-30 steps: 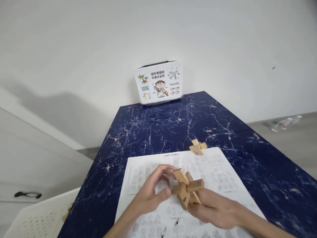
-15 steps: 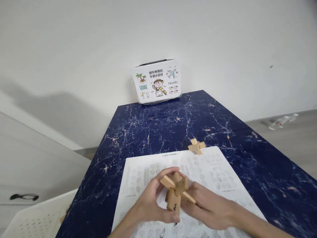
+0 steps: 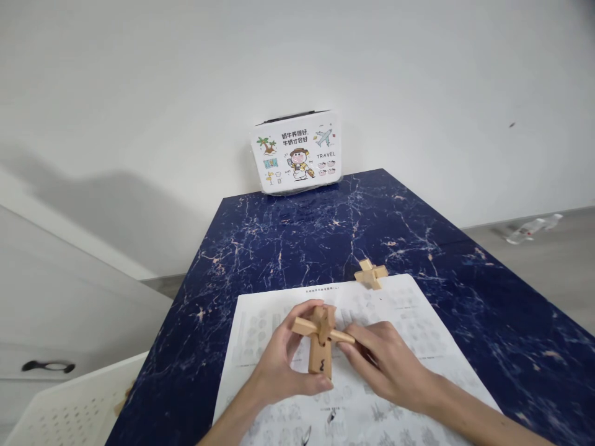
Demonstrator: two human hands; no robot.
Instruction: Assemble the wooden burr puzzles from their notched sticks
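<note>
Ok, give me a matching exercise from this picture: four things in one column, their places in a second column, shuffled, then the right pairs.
Things:
1. wooden puzzle
2. small wooden cross
3. cartoon box
4. white basket

Places:
A. upright at the far end of the table
B. held by the left hand and the right hand
C. low down, left of the table
D. at the far edge of the printed sheet

Pairs: 1-B, 2-D, 3-A, 4-C.
</note>
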